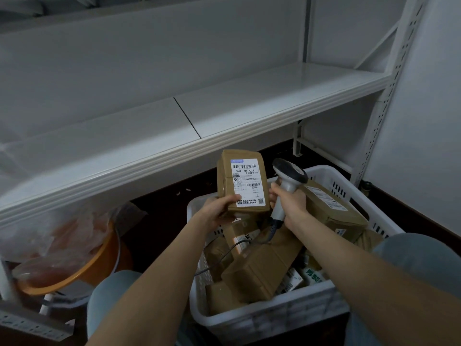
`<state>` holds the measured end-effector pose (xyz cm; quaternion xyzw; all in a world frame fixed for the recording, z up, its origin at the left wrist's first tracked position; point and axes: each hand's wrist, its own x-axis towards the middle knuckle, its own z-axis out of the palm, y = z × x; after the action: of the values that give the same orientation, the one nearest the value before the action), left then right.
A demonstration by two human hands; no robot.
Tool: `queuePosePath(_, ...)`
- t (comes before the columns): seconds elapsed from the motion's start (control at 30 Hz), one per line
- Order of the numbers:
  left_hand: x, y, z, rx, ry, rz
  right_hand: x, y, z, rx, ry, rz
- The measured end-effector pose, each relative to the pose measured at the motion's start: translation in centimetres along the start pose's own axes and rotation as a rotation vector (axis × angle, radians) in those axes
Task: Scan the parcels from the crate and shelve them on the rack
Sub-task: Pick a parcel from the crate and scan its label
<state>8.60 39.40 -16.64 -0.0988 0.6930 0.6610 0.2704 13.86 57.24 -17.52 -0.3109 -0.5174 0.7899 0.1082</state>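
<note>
As both hands meet in mid-air, the white rack spreads above & beyond them, its top cut off by the frame. Directly under my hands sits the white slotted crate w/ a jumble of brown parcels inside; my forearms cover part of that pile. L hand grips the raised parcel by its lower-left corner, thumb on the front. It's a brown cardboard box, held upright over the crate's far-left corner, below the shelf edge. R hand is wrapped round the grip of the grey scanner, just right of the parcel; can't tell if they touch. Scanner window faces away, unseen. Its cable drops under R hand & vanishes among the boxes. White label fills most of the box front: barcodes, QR code, fine print too small to read.
</note>
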Motion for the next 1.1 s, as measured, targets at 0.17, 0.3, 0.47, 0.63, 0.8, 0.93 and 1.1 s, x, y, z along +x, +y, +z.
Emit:
queuePosePath(0.17,0.9,-1.0,-0.2,0.022,0.025,0.05,-1.7,-0.1,0.0,-0.113,-0.064,-0.072)
queuePosePath(0.3,1.1,-1.6,0.6,-0.05,0.017,0.091,-3.1,0.7,0.7,-0.182,-0.089,-0.093)
queuePosePath(0.47,1.4,-1.9,0.6,-0.138,0.029,0.124,-4.1,2.9,0.7,-0.27,-0.096,-0.119)
queuePosePath(0.63,1.6,-1.8,0.1,-0.187,0.031,0.133,-4.7,3.8,0.4,-0.297,-0.084,-0.116)
queuePosePath(0.8,1.8,-2.0,0.0,-0.211,0.004,0.133,-5.3,4.4,0.0,-0.318,-0.07,-0.137)
queuePosePath(0.93,2.1,-2.1,0.1,-0.217,-0.003,0.143,-5.7,4.9,-0.4,-0.347,-0.05,-0.169)
queuePosePath(1.1,2.5,-2.1,-0.1,-0.146,0.019,0.144,-5.8,5.4,-0.7,-0.342,-0.026,-0.173)
